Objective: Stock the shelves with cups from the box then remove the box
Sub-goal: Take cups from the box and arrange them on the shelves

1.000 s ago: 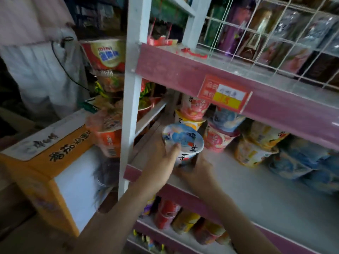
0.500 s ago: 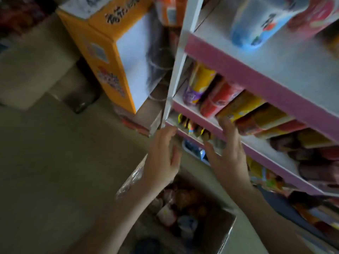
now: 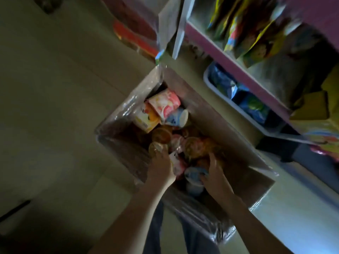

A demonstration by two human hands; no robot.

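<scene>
My left hand [image 3: 162,166] and right hand [image 3: 215,174] lie among cups [image 3: 163,105] at the near edge of the box [image 3: 211,114] (fingers curled; grip indiscernible).

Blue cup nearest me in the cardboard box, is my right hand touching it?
Touching. Head view: the right hand has its thumb over the blue cup.

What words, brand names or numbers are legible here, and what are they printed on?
No text is legible in this picture.
pink-and-white cup in the box: printing, too blurred to read.
orange cup: small dark marks, too blurred to read.
yellow snack bags on the shelf: printed pictures, any lettering too blurred to read.
</scene>
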